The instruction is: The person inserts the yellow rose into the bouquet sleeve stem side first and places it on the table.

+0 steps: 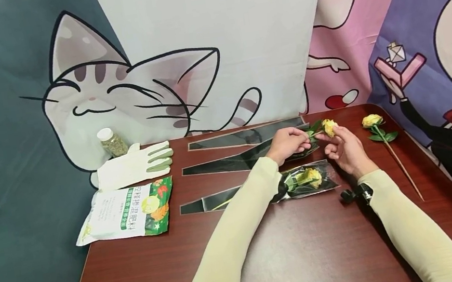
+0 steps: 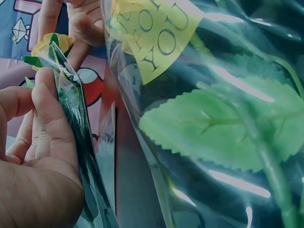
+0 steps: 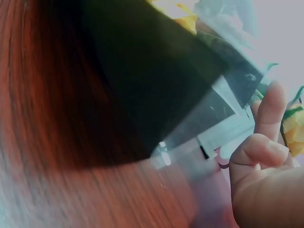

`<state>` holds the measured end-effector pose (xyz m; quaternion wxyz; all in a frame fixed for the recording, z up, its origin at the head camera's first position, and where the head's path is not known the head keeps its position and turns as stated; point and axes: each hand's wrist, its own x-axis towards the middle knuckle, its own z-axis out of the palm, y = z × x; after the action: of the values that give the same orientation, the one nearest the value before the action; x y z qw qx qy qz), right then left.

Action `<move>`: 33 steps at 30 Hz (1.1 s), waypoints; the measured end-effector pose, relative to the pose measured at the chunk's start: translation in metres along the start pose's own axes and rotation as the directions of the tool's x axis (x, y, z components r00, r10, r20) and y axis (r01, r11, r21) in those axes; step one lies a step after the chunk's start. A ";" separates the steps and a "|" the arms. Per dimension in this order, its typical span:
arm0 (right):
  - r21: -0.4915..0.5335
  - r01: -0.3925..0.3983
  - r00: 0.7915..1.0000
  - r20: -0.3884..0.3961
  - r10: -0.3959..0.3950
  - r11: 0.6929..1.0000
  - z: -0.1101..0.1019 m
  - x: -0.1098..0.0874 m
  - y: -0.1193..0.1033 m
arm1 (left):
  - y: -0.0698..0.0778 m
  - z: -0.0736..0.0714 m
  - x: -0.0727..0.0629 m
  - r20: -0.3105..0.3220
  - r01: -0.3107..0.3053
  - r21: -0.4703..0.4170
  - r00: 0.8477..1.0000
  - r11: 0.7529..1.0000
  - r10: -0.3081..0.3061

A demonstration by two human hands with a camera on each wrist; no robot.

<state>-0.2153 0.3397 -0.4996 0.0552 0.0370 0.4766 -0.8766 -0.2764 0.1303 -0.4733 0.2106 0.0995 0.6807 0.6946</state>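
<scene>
My right hand holds a yellow rose near its bloom at the mouth of the middle flower sleeve. At that mouth, beside the green leaves, my left hand pinches the sleeve's edge. The left wrist view has the left thumb and fingers against the clear plastic, the rose just beyond. In the right wrist view, the bloom shows behind the right hand. Nearer me lies a sleeved rose; its printed yellow label is seen close up in the left wrist view.
Another black sleeve lies at the table's back edge. A loose yellow rose with a long stem lies on the right. White gloves, a jar and a printed bag occupy the left side of the wooden table.
</scene>
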 end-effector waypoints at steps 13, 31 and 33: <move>-0.105 0.036 0.997 -0.068 -0.043 0.994 -0.002 -0.002 -0.001 | -0.002 0.005 0.003 0.005 -0.008 -0.003 1.000 1.000 0.008; -0.285 0.012 1.000 0.022 -0.006 0.958 0.001 0.003 0.004 | 0.000 0.006 0.003 -0.005 0.011 0.015 1.000 1.000 -0.011; -0.311 0.010 1.000 0.024 -0.003 0.951 0.002 0.003 0.005 | 0.001 0.006 0.003 -0.001 0.011 0.013 1.000 1.000 -0.011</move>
<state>-0.2178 0.3351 -0.5030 0.0629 0.0162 0.6080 -0.7912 -0.2766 0.1365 -0.4729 0.2135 0.0971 0.6856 0.6892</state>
